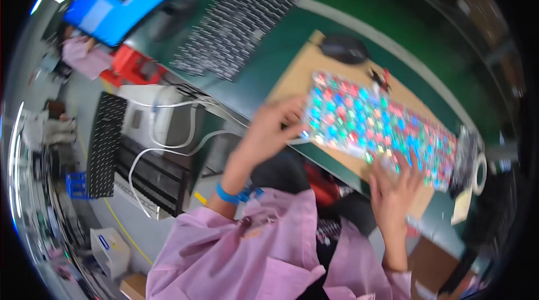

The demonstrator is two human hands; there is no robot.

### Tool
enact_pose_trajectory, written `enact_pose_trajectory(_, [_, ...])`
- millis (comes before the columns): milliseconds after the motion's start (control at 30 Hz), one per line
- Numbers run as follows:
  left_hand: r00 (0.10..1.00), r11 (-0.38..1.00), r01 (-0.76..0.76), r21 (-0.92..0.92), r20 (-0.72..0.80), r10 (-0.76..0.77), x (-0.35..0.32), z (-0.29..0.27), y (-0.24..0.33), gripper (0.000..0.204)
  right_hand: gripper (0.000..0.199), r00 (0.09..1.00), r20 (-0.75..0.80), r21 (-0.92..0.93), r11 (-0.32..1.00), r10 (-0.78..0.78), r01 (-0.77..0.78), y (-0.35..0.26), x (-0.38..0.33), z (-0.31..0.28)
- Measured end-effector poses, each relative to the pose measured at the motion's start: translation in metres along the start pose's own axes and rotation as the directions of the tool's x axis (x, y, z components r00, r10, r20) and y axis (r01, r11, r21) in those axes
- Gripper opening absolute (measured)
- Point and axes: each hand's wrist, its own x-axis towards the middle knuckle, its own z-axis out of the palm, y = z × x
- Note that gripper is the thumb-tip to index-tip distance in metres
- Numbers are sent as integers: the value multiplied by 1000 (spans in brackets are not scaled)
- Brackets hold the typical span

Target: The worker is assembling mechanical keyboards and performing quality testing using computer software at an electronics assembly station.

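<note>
The right hand [393, 187] lies flat with fingers spread on the near edge of the backlit keyboard [382, 128], gripping nothing. The left hand [275, 128], wrist raised, pinches the keyboard's left end. Beyond it, a black mouse [343, 49] sits on the tan mat [297, 75].

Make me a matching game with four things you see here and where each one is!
Things:
1. lit keyboard
2. black mouse
3. tape roll
4. blue wristband

Places:
a. on the left hand's wrist
b. beyond the keyboard's far end, on the brown mat
c. past the keyboard's right end
d. between both hands, right hand at its near edge

Pairs: 1-d, 2-b, 3-c, 4-a
</note>
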Motion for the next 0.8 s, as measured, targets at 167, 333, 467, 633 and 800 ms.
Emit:
enact_pose_trajectory(167, [995,998,-58,14,-75,58,-10,2,8,49,42,885,-340,350,916,318,-195,96,-24,-13])
enact_pose_trajectory(333, [995,996,88,-20,-46,-88,-5,3,22,43,49,788,-210,-216,759,579,-615,214,-34,-30])
enact_pose_trajectory(467, [976,850,187,-493,-2,-216,14,0,1,39,47,693,142,99,686,707,-721,271,-42,-12])
enact_pose_trajectory(633, [940,678,323,-660,308,-148,28,-3,-9,44,44,797,-82,235,789,598,-568,264,-36,-15])
enact_pose_trajectory(800, [946,679,249,-690,324,-18,29,8,-13,44,33,735,-264,609,699,625,-375,102,20,-40])
